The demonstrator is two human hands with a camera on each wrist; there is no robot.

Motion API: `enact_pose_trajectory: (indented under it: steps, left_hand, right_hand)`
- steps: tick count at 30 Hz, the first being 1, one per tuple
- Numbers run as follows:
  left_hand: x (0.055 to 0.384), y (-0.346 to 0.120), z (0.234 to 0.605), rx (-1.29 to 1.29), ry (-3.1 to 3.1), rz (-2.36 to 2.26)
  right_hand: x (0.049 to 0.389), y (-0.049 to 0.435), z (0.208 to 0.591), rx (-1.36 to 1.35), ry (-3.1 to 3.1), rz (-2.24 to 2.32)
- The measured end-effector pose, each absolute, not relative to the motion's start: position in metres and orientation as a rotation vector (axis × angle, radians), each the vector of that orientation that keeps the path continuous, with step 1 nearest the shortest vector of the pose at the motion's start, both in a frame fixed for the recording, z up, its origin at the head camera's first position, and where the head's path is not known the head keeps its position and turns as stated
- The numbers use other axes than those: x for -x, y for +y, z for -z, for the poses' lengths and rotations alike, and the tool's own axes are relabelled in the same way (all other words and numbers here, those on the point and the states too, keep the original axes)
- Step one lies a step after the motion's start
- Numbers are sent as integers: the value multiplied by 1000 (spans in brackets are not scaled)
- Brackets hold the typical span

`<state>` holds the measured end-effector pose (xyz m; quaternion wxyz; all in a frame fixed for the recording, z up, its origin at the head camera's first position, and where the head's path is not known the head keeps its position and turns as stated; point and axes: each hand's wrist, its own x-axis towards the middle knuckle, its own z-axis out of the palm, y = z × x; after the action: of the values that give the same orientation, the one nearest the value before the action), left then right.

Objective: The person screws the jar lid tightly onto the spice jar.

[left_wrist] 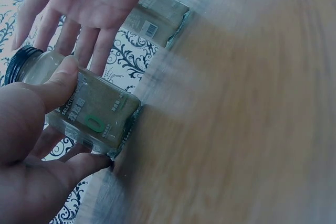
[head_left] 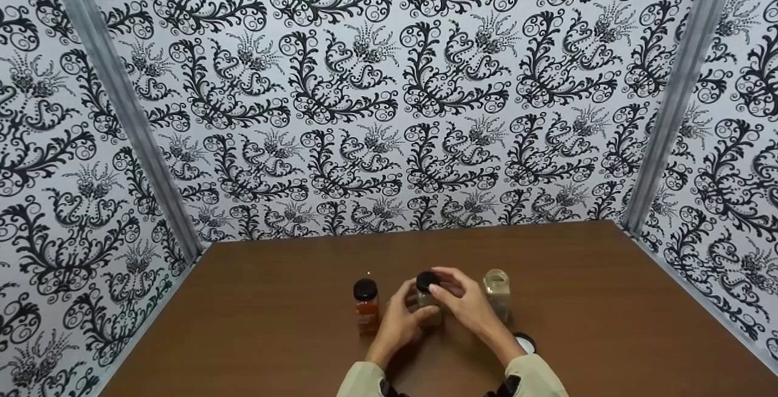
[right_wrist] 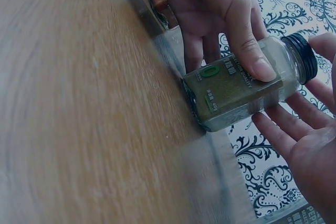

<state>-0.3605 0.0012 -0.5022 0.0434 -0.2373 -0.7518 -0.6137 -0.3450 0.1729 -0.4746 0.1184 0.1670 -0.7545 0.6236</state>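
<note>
A clear glass jar of greenish-brown powder (left_wrist: 102,108) with a green mark on its label stands on the table, its black screw lid (right_wrist: 302,59) on top. My left hand (head_left: 398,321) grips the jar's body, thumb across the front in both wrist views. At the lid, my right hand (head_left: 471,306) has its thumb and forefinger on either side of the black rim; its other fingers are spread behind the jar. Left of my hands stands a jar of red spice (head_left: 367,315) with a black lid. To the right is a lidless jar of pale powder (head_left: 499,300).
A loose lid (head_left: 526,343), black-rimmed and white inside, lies by my right forearm. Everything stands on a brown wooden table (head_left: 273,312). Patterned black-and-white walls (head_left: 364,111) with grey corner strips enclose its back and sides.
</note>
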Motion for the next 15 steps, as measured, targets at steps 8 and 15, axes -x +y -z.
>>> enact_pose_trajectory:
  steps: [8, 15]
  left_hand:
    - [359, 1, 502, 747, -2248, 1920]
    - [359, 1, 502, 744, -2262, 1899]
  right_hand:
    - [346, 173, 476, -483, -2192, -1826]
    - [346, 172, 476, -480, -2200, -1820]
